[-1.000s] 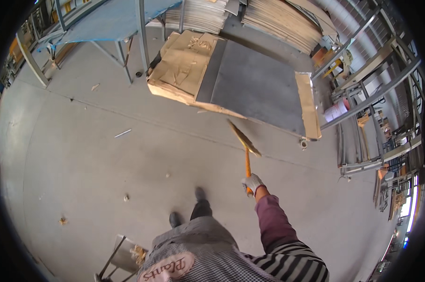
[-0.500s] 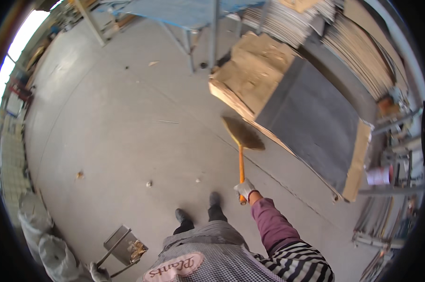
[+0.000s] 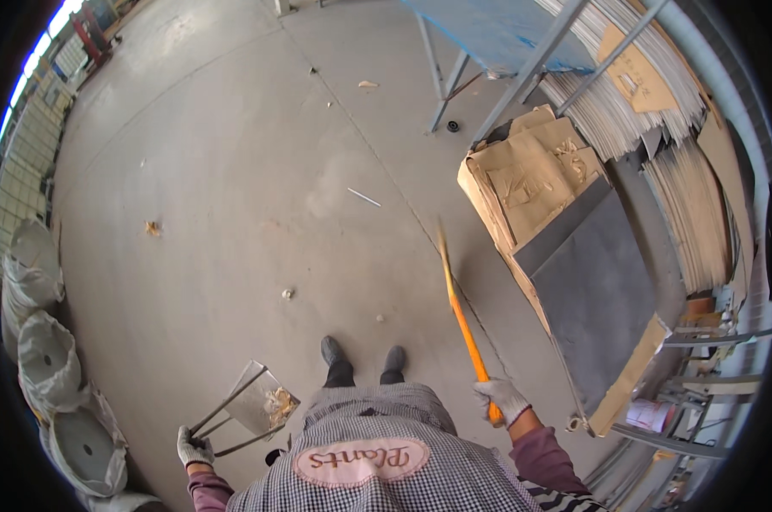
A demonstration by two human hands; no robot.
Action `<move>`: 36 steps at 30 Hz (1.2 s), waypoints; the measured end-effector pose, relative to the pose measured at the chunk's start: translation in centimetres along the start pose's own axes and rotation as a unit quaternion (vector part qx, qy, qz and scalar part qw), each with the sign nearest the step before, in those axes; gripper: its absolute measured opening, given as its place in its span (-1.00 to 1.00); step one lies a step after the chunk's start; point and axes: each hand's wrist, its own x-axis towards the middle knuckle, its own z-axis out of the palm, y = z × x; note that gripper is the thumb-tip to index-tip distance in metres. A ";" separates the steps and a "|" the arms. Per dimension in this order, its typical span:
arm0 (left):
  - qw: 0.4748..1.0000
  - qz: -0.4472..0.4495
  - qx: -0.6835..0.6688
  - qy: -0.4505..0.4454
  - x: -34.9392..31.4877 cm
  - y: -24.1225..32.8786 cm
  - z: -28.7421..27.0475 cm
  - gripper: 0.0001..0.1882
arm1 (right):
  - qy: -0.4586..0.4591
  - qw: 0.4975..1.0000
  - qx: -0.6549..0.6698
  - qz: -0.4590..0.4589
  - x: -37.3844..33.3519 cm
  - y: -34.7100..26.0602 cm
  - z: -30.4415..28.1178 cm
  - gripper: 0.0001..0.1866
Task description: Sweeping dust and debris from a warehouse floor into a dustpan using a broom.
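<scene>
A broom (image 3: 469, 341) with a smooth, bright orange handle slants up over a grey concrete floor (image 3: 224, 222) in front of a person in a checked apron (image 3: 326, 465), its tan head turned nearly edge-on, thin as a blade and tapering to a point beside a dark floor seam. Whether the bristles touch the concrete cannot be told.

The right hand (image 3: 500, 401), in a pale fabric glove, has its grip closed around the handle near the lower end. At lower left, the gloved left hand (image 3: 195, 445) is curled closed on the thin, dark bar frame of a dustpan (image 3: 247, 399), a flat, dull grey, squarish pan set at an angle left of the person's shoes (image 3: 335, 352). Crumpled, pale tan scraps (image 3: 278, 404) lie bunched along its right side.

To the right of the broom, a smooth charcoal sheet (image 3: 591, 294) lies across creased brown cardboard (image 3: 531, 175) with ragged edges. Baggy, wrinkled whitish sacks (image 3: 51, 350) line the far left.
</scene>
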 end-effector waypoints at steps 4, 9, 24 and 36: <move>0.999 -0.032 -0.019 0.015 2.6 0.3 0.5 -0.73 | -0.135 0.984 0.108 0.047 5.2 0.8 4.9 -0.67; 0.999 -0.030 0.000 -0.018 4.6 1.4 -2.5 -0.77 | -0.234 0.967 0.102 -0.024 8.9 -6.3 19.0 -0.69; 0.987 0.124 0.042 0.089 -4.3 3.9 7.1 -0.71 | -0.248 0.956 -0.152 0.025 12.4 -34.3 14.7 -0.74; 0.986 0.035 0.008 0.162 -13.5 5.1 23.1 -0.72 | -0.022 0.941 -0.299 -0.158 22.3 -58.3 9.7 -0.85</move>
